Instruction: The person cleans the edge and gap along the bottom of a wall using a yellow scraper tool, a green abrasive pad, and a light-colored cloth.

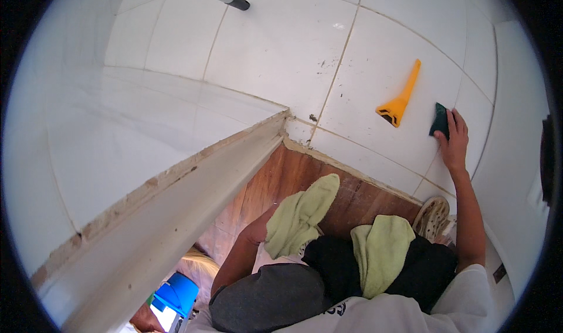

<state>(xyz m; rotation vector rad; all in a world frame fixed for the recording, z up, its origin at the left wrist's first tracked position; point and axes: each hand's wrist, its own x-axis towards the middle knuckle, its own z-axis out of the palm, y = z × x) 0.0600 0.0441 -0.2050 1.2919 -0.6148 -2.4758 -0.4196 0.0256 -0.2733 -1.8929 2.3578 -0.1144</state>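
Right hand (456, 142) pinched dark green pad (439, 122) near tiled floor (275, 45)'s right edge | yellow scraper (404, 98) lay left of pad | left hand (262, 227) under pale green cloth (302, 215), grip couldn't be told

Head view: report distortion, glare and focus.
Head view: corners black, grout lines bowed; head view, top: small glare spot on the floor; head view, lower left: washed-out white beside the blue object; head view, right: scraper and pad fairly sharp.
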